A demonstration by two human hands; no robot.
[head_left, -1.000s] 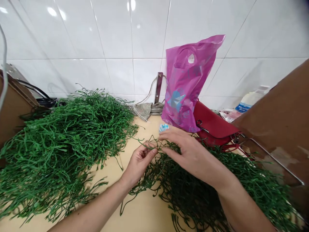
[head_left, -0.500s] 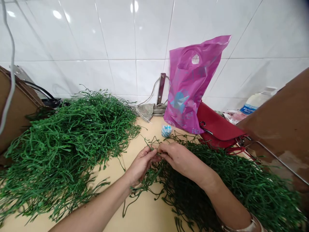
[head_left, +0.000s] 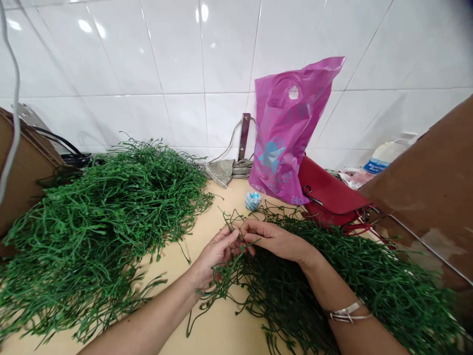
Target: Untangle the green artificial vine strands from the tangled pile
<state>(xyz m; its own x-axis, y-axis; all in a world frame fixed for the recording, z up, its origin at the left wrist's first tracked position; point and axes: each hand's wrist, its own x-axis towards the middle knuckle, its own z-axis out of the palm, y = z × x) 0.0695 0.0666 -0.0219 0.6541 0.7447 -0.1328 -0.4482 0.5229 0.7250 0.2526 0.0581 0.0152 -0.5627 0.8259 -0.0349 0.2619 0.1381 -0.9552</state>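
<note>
Thin green plastic-looking plant stems (head_left: 231, 273) hang from my left hand (head_left: 218, 249), whose thumb and fingers are closed around them. Close against it, my right hand (head_left: 271, 239) pinches at the upper part of the same stems, fingertips nearly touching the left thumb. Exactly what sits between the right fingertips is too small to make out clearly. Beneath my right forearm spreads a dark green pile of stems (head_left: 362, 276). A larger, brighter green pile of stems (head_left: 111, 212) lies to the left. Just beyond my hands stands a small clear cup (head_left: 253, 199) with blue and white bits.
A purple plastic bag (head_left: 286, 133) stands against the tiled wall, beside a red handbag (head_left: 332, 192). At right, a brown cardboard box (head_left: 428, 187) partly hides a labelled plastic bottle (head_left: 386, 155). Another cardboard box (head_left: 27, 162) and a white cable (head_left: 15, 98) are at left.
My right wrist has shifted, bringing its silver bracelets fully into view. Both hands stay together on the stems. The whole view has moved slightly.
</note>
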